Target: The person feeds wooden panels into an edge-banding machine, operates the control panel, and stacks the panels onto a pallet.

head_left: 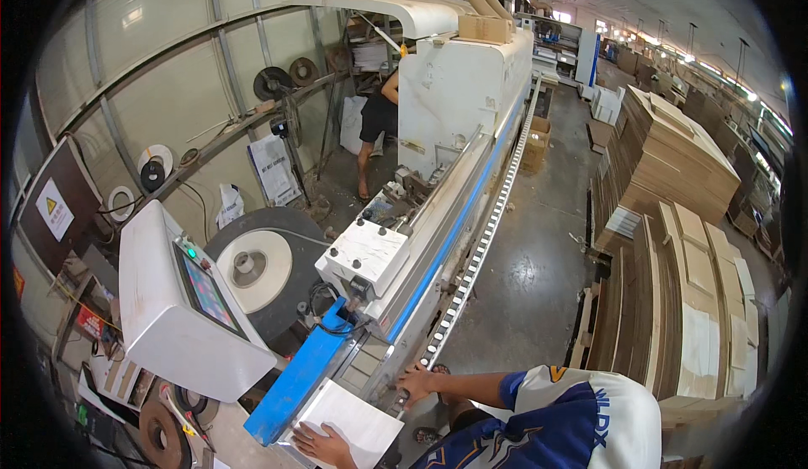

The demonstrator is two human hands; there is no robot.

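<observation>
A white rectangular panel (349, 423) lies at the near end of a long edge-banding machine (463, 90), beside a blue guide fence (295, 376). On the panel's near left part rests my left hand (324, 446), flat with fingers spread. My right hand (414, 385) lies at the near end of the roller rail (475, 263), close to the panel's far right corner. Its fingers reach over the metal there and look apart; their undersides are hidden. Neither hand grasps the panel.
A tilted control console (181, 309) stands left, before a large reel of edge tape (252, 267). Stacks of brown boards (665, 158) and cut panels (699, 301) line the right side. Behind the machine, another person (377, 128) is partly hidden. Grey floor (539, 259) runs between.
</observation>
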